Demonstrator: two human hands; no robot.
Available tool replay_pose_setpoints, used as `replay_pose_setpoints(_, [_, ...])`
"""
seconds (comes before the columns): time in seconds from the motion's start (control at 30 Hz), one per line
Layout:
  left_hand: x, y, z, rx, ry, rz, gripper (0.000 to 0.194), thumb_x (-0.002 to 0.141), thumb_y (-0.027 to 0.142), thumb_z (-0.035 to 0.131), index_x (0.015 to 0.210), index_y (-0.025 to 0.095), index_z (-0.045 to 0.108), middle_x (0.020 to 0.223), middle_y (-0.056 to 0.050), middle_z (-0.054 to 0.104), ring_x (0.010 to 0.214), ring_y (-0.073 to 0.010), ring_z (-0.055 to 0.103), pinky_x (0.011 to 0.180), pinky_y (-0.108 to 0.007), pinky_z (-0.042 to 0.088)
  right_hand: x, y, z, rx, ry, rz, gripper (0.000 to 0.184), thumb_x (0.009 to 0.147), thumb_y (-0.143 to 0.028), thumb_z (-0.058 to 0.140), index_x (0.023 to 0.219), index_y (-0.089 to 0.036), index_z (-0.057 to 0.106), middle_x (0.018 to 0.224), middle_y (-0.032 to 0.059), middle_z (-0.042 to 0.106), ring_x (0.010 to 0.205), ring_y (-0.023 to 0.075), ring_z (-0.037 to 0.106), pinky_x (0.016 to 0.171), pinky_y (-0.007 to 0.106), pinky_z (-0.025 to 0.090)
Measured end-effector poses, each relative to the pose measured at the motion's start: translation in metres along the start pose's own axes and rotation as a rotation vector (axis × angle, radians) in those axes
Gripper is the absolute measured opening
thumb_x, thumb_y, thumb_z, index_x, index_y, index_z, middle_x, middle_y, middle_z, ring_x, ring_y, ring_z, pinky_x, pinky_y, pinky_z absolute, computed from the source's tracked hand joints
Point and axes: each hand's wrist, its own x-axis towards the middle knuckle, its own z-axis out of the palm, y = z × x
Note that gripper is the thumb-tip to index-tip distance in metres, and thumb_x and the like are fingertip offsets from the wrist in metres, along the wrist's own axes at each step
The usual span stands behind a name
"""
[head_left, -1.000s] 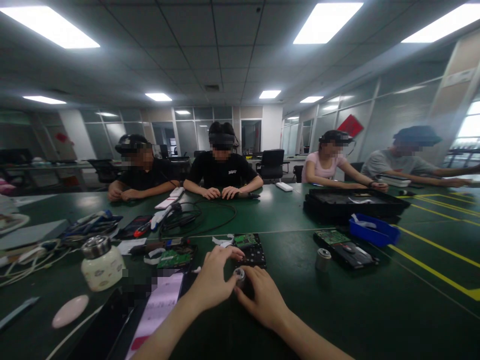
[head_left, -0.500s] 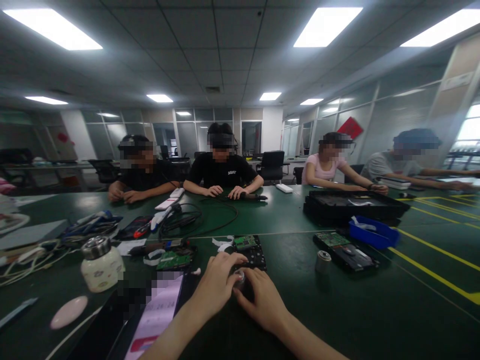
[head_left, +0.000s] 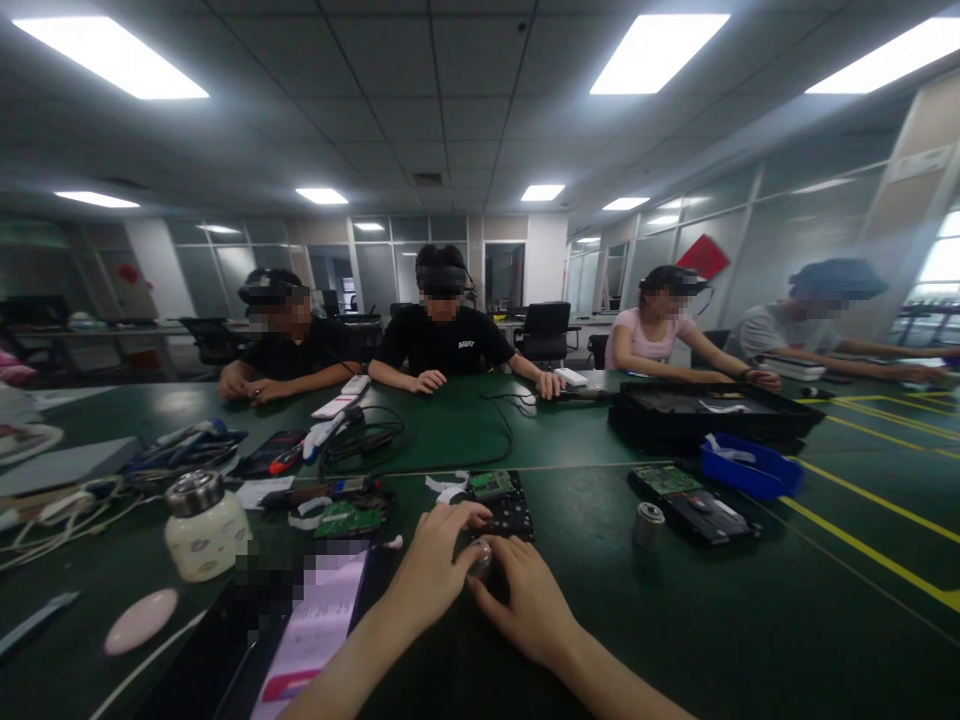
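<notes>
My left hand (head_left: 435,548) and my right hand (head_left: 525,598) meet over the table, closed around a small round-topped silvery cylinder (head_left: 481,560). Their fingers cover most of it, so only its top and part of its side show. Just beyond my fingertips lies a black device with a green circuit board (head_left: 493,487); whether my left fingers touch it I cannot tell. To the right stands a small metal cylinder (head_left: 648,526). Behind that is another black device with a green board (head_left: 694,505).
Left of my hands are a phone with a lit screen (head_left: 319,620), a green circuit board (head_left: 349,518), a cream bottle (head_left: 206,530) and a pink oval object (head_left: 141,621). A blue bin (head_left: 750,470) and a black tray (head_left: 712,415) stand right. Several people sit opposite.
The person opposite has moved one hand and a dark corded tool to the right, toward the black tray. My hands stay at the cylinder with hardly any shift.
</notes>
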Motion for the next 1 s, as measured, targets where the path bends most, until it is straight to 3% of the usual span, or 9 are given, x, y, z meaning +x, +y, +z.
replay_pose_setpoints(0.13, [0.0,0.0,0.004,0.008,0.05,-0.022,0.024,0.075,0.017,0.057,0.097,0.026,0.06,0.08,0.001,0.066,0.089,-0.0207,0.056,0.084,-0.035,0.04,0.0,0.001,0.002,-0.005,0.005,-0.005,0.029,0.081,-0.026,0.054,0.11,-0.018,0.054,0.108,0.0075,0.06,0.096,0.0238,0.053,0.087,0.037,0.039])
replay_pose_setpoints(0.27, [0.001,0.001,0.005,-0.122,0.007,-0.011,0.024,0.075,0.011,0.052,0.094,0.025,0.058,0.077,0.003,0.068,0.083,-0.0164,0.062,0.08,-0.028,0.044,0.0,0.001,0.0,0.005,-0.01,-0.011,0.028,0.082,-0.025,0.054,0.109,-0.019,0.054,0.104,0.0055,0.061,0.093,0.0227,0.054,0.084,0.036,0.04])
replay_pose_setpoints(0.43, [0.008,0.007,-0.023,-0.201,0.002,-0.039,0.02,0.073,0.009,0.051,0.088,0.022,0.053,0.077,0.002,0.068,0.074,-0.0132,0.065,0.071,-0.023,0.047,0.001,0.0,-0.001,0.003,-0.01,0.0,0.031,0.082,-0.027,0.055,0.112,-0.02,0.053,0.105,0.0056,0.061,0.094,0.0227,0.054,0.085,0.036,0.041])
replay_pose_setpoints(0.57, [0.0,0.005,-0.049,-0.01,-0.258,-0.14,0.026,0.064,0.004,0.052,0.084,0.02,0.055,0.071,0.001,0.067,0.068,-0.0143,0.065,0.061,-0.022,0.046,0.003,0.001,0.0,-0.018,-0.018,0.015,0.032,0.082,-0.03,0.055,0.112,-0.018,0.054,0.105,0.0076,0.062,0.096,0.0237,0.054,0.087,0.037,0.041])
replay_pose_setpoints(0.67, [-0.012,0.005,-0.053,0.222,-0.433,-0.228,0.029,0.051,-0.005,0.051,0.066,0.02,0.055,0.057,0.004,0.062,0.056,-0.0148,0.062,0.05,-0.02,0.04,0.003,0.0,0.0,-0.029,-0.03,0.02,0.033,0.082,-0.032,0.054,0.111,-0.018,0.054,0.106,0.0084,0.062,0.096,0.0241,0.055,0.086,0.037,0.042])
replay_pose_setpoints(0.8, [-0.022,0.011,-0.045,0.326,-0.456,-0.239,0.032,0.041,-0.011,0.047,0.05,0.019,0.05,0.045,0.006,0.049,0.049,-0.0143,0.055,0.048,-0.021,0.036,0.003,-0.002,-0.002,-0.042,-0.044,0.03,0.032,0.083,-0.033,0.053,0.111,-0.018,0.055,0.105,0.0087,0.062,0.096,0.024,0.055,0.085,0.037,0.043])
replay_pose_setpoints(1.0, [-0.018,0.013,-0.043,0.413,-0.47,-0.277,0.036,0.036,-0.017,0.052,0.041,0.018,0.044,0.039,0.009,0.037,0.048,-0.0164,0.054,0.052,-0.026,0.04,0.005,-0.001,0.0,-0.061,-0.045,0.012,0.033,0.084,-0.034,0.052,0.111,-0.015,0.055,0.103,0.0099,0.062,0.094,0.0239,0.055,0.084,0.037,0.043])
